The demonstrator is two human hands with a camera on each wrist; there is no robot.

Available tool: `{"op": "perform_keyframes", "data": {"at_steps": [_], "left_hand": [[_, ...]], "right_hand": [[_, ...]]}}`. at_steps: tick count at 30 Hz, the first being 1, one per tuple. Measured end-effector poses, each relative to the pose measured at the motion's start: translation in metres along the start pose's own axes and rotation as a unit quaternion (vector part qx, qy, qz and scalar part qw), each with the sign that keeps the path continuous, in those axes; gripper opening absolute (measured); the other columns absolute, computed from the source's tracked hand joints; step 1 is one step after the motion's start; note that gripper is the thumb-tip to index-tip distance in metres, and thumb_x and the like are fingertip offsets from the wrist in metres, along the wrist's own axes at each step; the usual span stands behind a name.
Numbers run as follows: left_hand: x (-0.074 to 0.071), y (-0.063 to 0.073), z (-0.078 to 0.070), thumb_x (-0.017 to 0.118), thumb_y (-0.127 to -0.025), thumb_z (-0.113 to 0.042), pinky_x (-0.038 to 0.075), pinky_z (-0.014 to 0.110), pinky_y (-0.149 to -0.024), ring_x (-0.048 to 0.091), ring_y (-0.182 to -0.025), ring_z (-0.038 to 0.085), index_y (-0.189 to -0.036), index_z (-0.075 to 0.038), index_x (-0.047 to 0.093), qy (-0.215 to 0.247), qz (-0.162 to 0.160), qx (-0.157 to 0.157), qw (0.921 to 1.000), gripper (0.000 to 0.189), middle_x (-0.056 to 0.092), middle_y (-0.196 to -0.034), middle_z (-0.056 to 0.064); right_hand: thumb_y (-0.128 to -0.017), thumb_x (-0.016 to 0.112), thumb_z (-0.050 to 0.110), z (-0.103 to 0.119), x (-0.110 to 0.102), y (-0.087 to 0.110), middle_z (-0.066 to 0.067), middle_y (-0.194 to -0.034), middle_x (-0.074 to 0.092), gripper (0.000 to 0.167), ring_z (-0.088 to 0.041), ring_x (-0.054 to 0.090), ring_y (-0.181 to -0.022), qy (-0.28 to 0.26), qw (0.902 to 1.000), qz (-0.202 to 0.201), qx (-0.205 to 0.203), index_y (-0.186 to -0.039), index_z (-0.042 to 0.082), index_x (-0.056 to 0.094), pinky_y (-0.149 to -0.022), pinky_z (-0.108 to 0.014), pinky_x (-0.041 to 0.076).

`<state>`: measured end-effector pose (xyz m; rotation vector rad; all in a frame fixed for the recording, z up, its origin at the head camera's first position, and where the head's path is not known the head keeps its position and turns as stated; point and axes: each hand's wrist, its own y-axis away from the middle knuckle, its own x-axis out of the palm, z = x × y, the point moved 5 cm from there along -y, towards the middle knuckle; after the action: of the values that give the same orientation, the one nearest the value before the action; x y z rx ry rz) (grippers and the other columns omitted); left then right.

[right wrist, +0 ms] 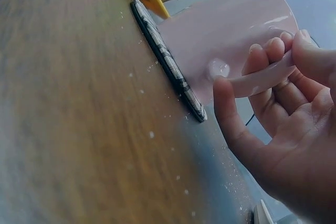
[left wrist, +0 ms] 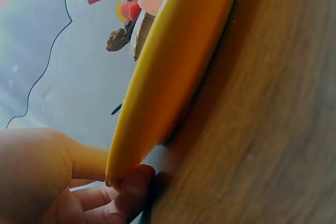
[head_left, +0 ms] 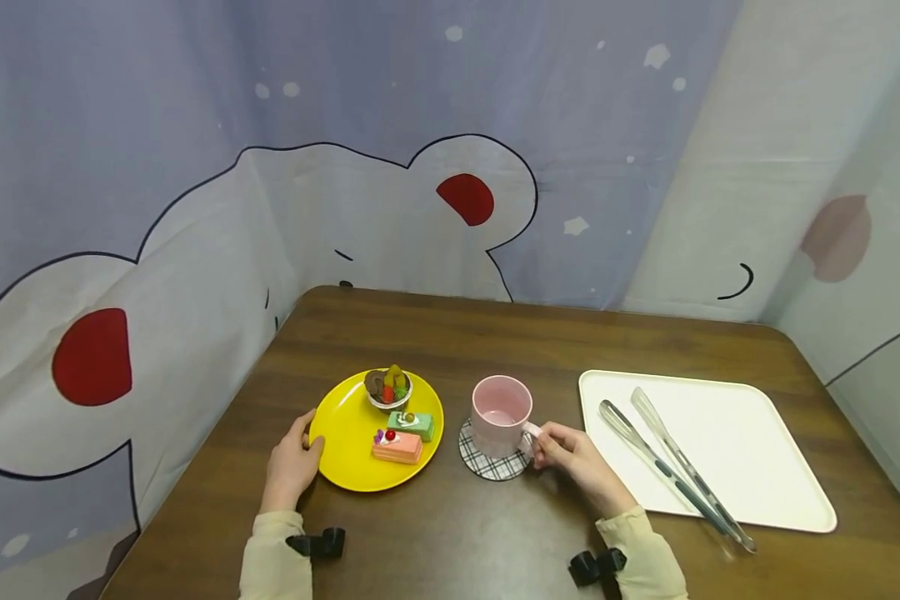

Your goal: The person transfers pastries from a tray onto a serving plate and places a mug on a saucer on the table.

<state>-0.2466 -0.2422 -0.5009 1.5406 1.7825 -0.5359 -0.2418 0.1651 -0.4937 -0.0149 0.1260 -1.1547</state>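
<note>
My left hand [head_left: 292, 462] pinches the left rim of a yellow plate [head_left: 341, 450], thumb above and fingers curled beneath the edge, as the left wrist view shows. On the plate sit a dessert cup [head_left: 387, 389] with fruit-like toppings, a green cake slice [head_left: 411, 425] and a pink cake slice [head_left: 397, 447]. My right hand [head_left: 577, 467] grips the handle [right wrist: 262, 80] of a pink mug [head_left: 498, 421], fingers through the loop and thumb on top. Under the mug lies a round plaid coaster [head_left: 487, 467]; the mug's base is right at its surface in the right wrist view.
To the right, a white rectangular tray [head_left: 765, 467] lies on the wooden table [head_left: 450, 533]. A pair of metal tongs [head_left: 671, 462] rests across it, its end reaching over the front edge. A patterned curtain [head_left: 390, 217] hangs behind the table and along its sides.
</note>
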Motion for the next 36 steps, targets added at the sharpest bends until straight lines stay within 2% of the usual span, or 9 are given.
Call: {"op": "perform_keyframes", "data": {"at_steps": [9, 27, 30, 33, 36], "left_hand": [[0.002, 0.0, 0.0, 0.049, -0.098, -0.017, 0.035, 0.034, -0.069, 0.047, -0.073, 0.024, -0.147, -0.003, 0.035, 0.003, -0.001, 0.003, 1.0, 0.053, 0.05, -0.087, 0.012], [-0.001, 0.001, 0.005, 0.049, -0.098, -0.016, 0.035, 0.035, -0.07, 0.047, -0.075, 0.024, -0.147, -0.002, 0.034, 0.007, -0.002, -0.004, 1.0, 0.053, 0.049, -0.088, 0.013], [-0.002, 0.001, 0.006, 0.049, -0.098, -0.016, 0.036, 0.037, -0.072, 0.047, -0.077, 0.024, -0.147, -0.002, 0.034, 0.008, 0.003, -0.005, 0.9999, 0.053, 0.049, -0.088, 0.013], [-0.003, -0.002, 0.006, 0.05, -0.097, -0.015, 0.037, 0.036, -0.072, 0.047, -0.076, 0.024, -0.146, -0.001, 0.035, 0.014, 0.013, 0.004, 0.9998, 0.053, 0.05, -0.086, 0.013], [-0.005, -0.005, 0.006, 0.05, -0.097, -0.017, 0.038, 0.034, -0.07, 0.049, -0.074, 0.023, -0.146, -0.001, 0.036, 0.018, 0.025, 0.011, 0.9995, 0.053, 0.054, -0.086, 0.014]], "right_hand": [[-0.101, 0.044, 0.01, 0.0, 0.0, 0.001, 0.009, -0.077, 0.055, 0.033, -0.003, 0.058, -0.073, -0.004, 0.9999, 0.003, -0.01, -0.09, -0.021, 0.044, -0.071, -0.024, 0.053], [-0.1, 0.049, 0.013, 0.0, 0.004, 0.0, 0.007, -0.083, 0.062, 0.036, -0.005, 0.062, -0.078, -0.013, 0.9998, -0.009, 0.015, -0.098, -0.023, 0.047, -0.075, -0.024, 0.054], [-0.1, 0.051, 0.014, 0.002, 0.002, 0.001, 0.004, -0.087, 0.066, 0.035, -0.007, 0.065, -0.081, 0.013, 0.9997, -0.011, 0.018, -0.103, -0.02, 0.052, -0.077, -0.029, 0.055], [-0.1, 0.05, 0.015, 0.008, -0.005, 0.005, -0.008, -0.095, 0.068, 0.032, -0.008, 0.066, -0.085, 0.058, 0.9978, -0.028, 0.014, -0.109, -0.015, 0.058, -0.077, -0.033, 0.056], [-0.101, 0.049, 0.015, 0.018, -0.017, 0.011, -0.02, -0.105, 0.067, 0.03, -0.009, 0.066, -0.09, 0.13, 0.9897, -0.058, 0.009, -0.112, -0.009, 0.061, -0.078, -0.033, 0.055]]}}
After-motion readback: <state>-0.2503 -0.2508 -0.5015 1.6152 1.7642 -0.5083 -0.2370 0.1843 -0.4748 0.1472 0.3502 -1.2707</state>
